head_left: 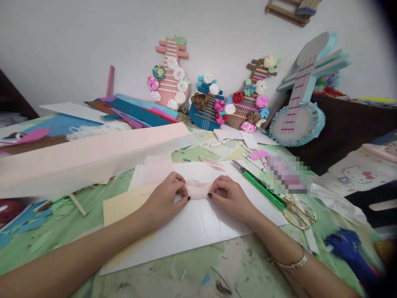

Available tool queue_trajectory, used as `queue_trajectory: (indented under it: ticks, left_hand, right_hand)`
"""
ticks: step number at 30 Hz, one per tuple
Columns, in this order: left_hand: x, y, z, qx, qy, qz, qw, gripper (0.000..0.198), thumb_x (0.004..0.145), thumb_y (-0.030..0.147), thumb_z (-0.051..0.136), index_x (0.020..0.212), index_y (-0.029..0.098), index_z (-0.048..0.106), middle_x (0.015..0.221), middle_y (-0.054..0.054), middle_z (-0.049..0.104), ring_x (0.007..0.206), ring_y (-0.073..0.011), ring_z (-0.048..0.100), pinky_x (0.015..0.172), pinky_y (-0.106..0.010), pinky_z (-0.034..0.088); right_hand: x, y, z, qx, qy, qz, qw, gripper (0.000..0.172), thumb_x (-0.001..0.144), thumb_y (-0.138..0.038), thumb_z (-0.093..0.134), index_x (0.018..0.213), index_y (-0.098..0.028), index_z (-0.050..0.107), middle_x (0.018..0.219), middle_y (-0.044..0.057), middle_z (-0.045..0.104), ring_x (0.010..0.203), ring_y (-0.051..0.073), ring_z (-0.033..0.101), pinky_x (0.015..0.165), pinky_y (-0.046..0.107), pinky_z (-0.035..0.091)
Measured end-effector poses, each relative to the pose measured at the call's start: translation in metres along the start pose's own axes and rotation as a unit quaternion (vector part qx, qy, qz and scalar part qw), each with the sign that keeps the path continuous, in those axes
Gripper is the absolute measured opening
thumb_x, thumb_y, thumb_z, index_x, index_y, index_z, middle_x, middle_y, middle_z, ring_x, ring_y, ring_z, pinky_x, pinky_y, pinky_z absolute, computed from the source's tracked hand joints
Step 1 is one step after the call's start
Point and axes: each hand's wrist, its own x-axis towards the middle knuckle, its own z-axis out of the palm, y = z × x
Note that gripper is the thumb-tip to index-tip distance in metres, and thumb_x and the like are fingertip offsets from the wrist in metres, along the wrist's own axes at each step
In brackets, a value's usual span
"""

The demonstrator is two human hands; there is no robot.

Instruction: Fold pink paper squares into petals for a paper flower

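A small strip of pale pink paper [199,189], rumpled along its upper edge, lies over a white board [198,223]. My left hand [169,192] pinches its left end between thumb and fingers. At the right end, my right hand [231,194] holds it the same way, with dark-painted nails showing. The board is scored with cut marks. Under my left forearm is a cream paper sheet [124,205]. A green utility knife [265,190] rests along the board's right side, beside gold-handled scissors [299,213].
A long pale pink sheet [93,153] stretches across the left. Coloured paper [139,111] is piled behind it. Several flower-decorated paper instruments, including a pink one [169,85] and a light blue one [297,120], lean at the back. A blue tool [352,252] lies at the right.
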Motion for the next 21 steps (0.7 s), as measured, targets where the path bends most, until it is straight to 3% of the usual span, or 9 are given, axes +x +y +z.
queue_trajectory:
  ticks: [5,12,21]
  left_hand:
    - [0.0,-0.0011,0.0017,0.007,0.008,-0.01,1.0,0.009,0.075,0.017,0.05,0.068,0.017,0.057,0.101,-0.007,0.049,0.092,-0.0213,0.057,0.074,-0.034,0.05]
    - [-0.0003,0.0012,0.0055,0.025,0.029,-0.032,0.999,0.008,0.072,0.016,0.053,0.066,0.017,0.058,0.1,-0.006,0.05,0.081,-0.0175,0.057,0.075,-0.036,0.05]
    - [0.001,0.0052,0.0041,0.03,0.018,-0.054,0.998,0.01,0.072,0.014,0.053,0.064,0.017,0.058,0.1,-0.007,0.05,0.096,-0.0239,0.055,0.084,-0.043,0.047]
  right_hand:
    - [0.001,-0.0029,0.0017,-0.004,0.004,0.03,1.0,0.014,0.071,-0.007,0.061,0.065,-0.018,0.058,0.079,0.002,0.057,0.08,0.017,0.052,0.074,0.031,0.041]
    - [0.002,-0.0028,0.0036,-0.001,0.011,0.03,0.999,0.014,0.069,-0.006,0.062,0.063,-0.019,0.058,0.077,0.001,0.058,0.078,0.017,0.052,0.073,0.031,0.041]
    - [0.0028,-0.001,0.0046,0.014,0.014,0.054,0.998,0.015,0.068,-0.006,0.063,0.06,-0.018,0.059,0.078,0.002,0.059,0.079,0.017,0.054,0.074,0.031,0.042]
